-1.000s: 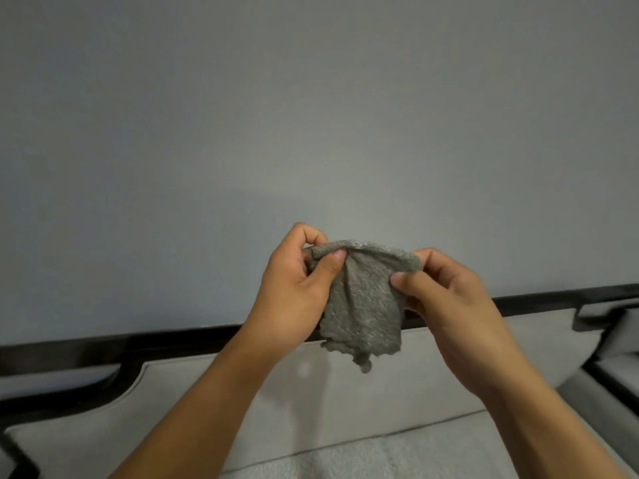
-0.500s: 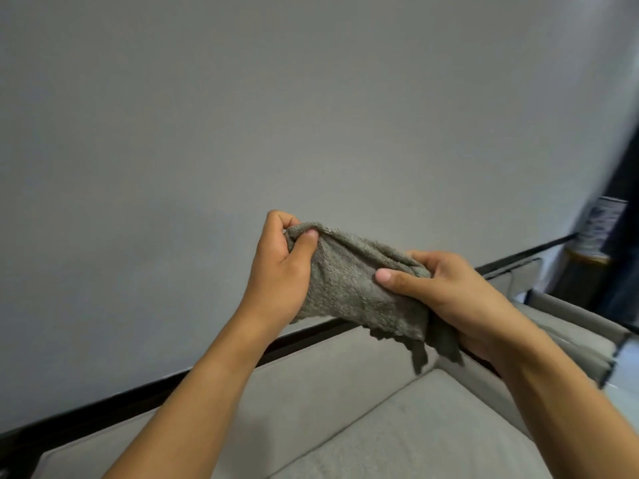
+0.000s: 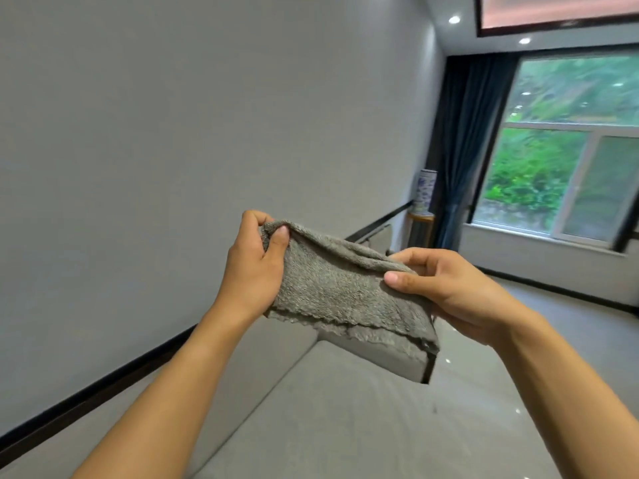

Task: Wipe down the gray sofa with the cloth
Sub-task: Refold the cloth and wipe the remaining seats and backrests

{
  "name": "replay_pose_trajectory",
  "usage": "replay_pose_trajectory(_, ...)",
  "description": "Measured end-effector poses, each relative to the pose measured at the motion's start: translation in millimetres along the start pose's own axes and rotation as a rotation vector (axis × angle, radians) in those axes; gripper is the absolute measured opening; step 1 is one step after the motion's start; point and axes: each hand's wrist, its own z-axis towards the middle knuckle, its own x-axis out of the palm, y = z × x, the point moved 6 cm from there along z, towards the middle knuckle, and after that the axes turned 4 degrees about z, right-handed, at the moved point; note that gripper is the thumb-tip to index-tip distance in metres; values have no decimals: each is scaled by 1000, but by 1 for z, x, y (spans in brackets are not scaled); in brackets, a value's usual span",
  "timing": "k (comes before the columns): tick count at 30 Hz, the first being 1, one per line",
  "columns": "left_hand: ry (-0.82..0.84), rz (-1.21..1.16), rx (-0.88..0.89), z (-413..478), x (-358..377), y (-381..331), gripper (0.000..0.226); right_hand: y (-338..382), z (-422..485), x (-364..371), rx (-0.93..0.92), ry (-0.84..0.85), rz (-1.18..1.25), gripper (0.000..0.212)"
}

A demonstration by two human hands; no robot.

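Cloth (image 3: pixel 340 292) readied, held in air above gray sofa (image 3: pixel 311 420).
Left hand (image 3: pixel 254 267) and right hand (image 3: pixel 446 288) pinch its top edge, fingers clamped; wiping unstarted. Next, likely: lower it onto the cushion.

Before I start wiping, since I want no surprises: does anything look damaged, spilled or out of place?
Nothing stands out. The left hand and right hand pinch the cloth above the sofa; no stain, spill or tear shows.

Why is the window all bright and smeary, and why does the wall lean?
Head view: daylight brightens the window, and its greenery looks motion-blurred; the tilted wide-angle camera likely makes the wall lean; the cloth nearby looks sharp.
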Motion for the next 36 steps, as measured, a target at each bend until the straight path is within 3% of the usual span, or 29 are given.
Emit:
replay_pose_trajectory(5,122,-148,-75,2,135,-23,10,-16,-20,-137,-7,-150,7,34)
replay_pose_trajectory(11,298,-325,-145,1,298,-79,45,-28,-36,-303,-75,-312,61,25)
replay_pose_trajectory(17,430,-341,-123,17,422,-120,10,-36,-34,-421,-167,-437,-54,25)
replay_pose_trajectory(23,422,-360,-248,49,518,-101,14,-53,-16,-503,-126,-459,-152,11)
replay_pose_trajectory(25,433,-362,-272,60,553,-90,17,-64,-1,-528,-116,-480,-171,18)
replay_pose_trajectory(28,438,-313,-299,85,605,-65,20,-85,34,-565,-105,-487,-160,27)
replay_pose_trajectory(33,400,-242,-303,142,696,-26,26,-122,114,-636,-68,-419,-131,11)
replay_pose_trajectory(36,369,-227,-255,189,747,-9,26,-135,173,-681,-24,-376,-136,15)
